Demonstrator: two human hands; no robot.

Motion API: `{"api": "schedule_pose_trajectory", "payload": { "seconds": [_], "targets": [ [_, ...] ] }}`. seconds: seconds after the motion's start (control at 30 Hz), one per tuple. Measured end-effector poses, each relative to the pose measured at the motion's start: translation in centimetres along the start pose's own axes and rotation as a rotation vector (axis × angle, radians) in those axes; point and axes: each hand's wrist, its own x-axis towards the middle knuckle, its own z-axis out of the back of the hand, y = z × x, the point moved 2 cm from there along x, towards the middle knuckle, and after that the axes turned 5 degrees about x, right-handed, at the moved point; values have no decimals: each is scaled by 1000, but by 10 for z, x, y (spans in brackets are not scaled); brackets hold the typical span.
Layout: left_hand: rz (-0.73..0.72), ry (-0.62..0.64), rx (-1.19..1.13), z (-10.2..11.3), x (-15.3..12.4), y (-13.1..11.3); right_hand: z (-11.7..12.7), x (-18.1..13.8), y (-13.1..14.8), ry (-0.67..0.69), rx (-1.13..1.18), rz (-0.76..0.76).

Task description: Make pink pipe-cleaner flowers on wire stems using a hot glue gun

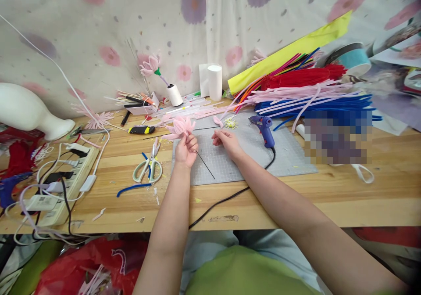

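Note:
My left hand (187,151) is closed around the dark stem (205,165) of a pink pipe-cleaner flower (180,127), whose petals spread just above the fingers. The stem's lower end slants down to the right over the grey cutting mat (283,159). To the right, apart from the flower, my right hand (226,141) has its fingers curled together; whatever they may hold is too small to make out. Just beyond them lie a loose pink petal (217,121) and a yellow-green stamen cluster (231,123).
A blue glue gun (264,130) stands on the mat, its black cord crossing under my right forearm. Scissors (149,165) and a yellow-black cutter (141,130) lie left. Bundled pipe cleaners (302,93) fill the back right. A power strip (70,187) with cables sits far left.

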Motion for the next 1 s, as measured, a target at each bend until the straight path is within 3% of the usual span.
{"api": "schedule_pose_trajectory", "payload": {
  "seconds": [0.13, 0.37, 0.57, 0.7, 0.77, 0.87, 1.0],
  "targets": [
    [-38, -38, -3, 5, 1, -11, -2, -1, -1, 40, -41, 4],
    [-198, -213, 76, 26, 0, -43, -3, -2, -4, 94, -97, -12],
    [-282, -227, -18, 34, -5, -60, -15, 4, 2, 162, -346, -18],
    [-278, -225, -107, 35, -5, -63, -37, 30, 19, 181, -662, 152],
    [-268, -241, -148, 37, -4, -64, -52, 50, 24, 145, -816, 162],
    [-265, -235, -200, 44, -1, -65, -73, 83, 21, 115, -1056, 152],
    [-265, -191, -240, 51, 3, -64, -97, 116, 5, 144, -1314, 263]
  ]
}}
